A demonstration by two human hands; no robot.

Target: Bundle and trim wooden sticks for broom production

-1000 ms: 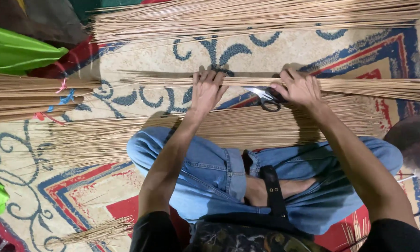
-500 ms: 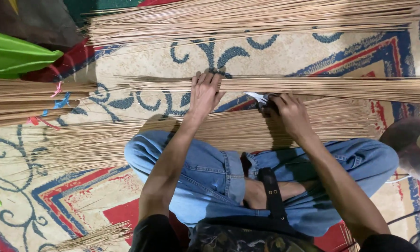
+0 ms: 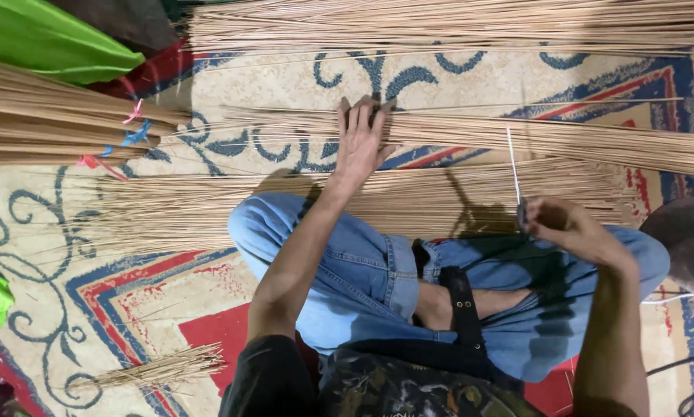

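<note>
Since half a second ago my right hand (image 3: 567, 228) has pulled back from the middle row of sticks toward my knee at the right of the frame; it is now closed around a small dark-handled tool (image 3: 521, 212), and a thin pale strip (image 3: 512, 164) rises straight up from the grip. I cannot tell whether that strip is a blade or a string. My left hand (image 3: 360, 143) has stayed at upper centre, flat and open, fingers spread, pressing on the bundle of thin tan sticks (image 3: 517, 137) that runs across the patterned rug (image 3: 470, 81). A second layer of sticks (image 3: 208, 208) lies just below it, touching my jeans (image 3: 362, 262). Another stick bundle (image 3: 440, 27) crosses the top edge. At left, tied bundles (image 3: 46, 123) carry pink and blue strings, beside a green plastic bag (image 3: 54, 42)
</note>
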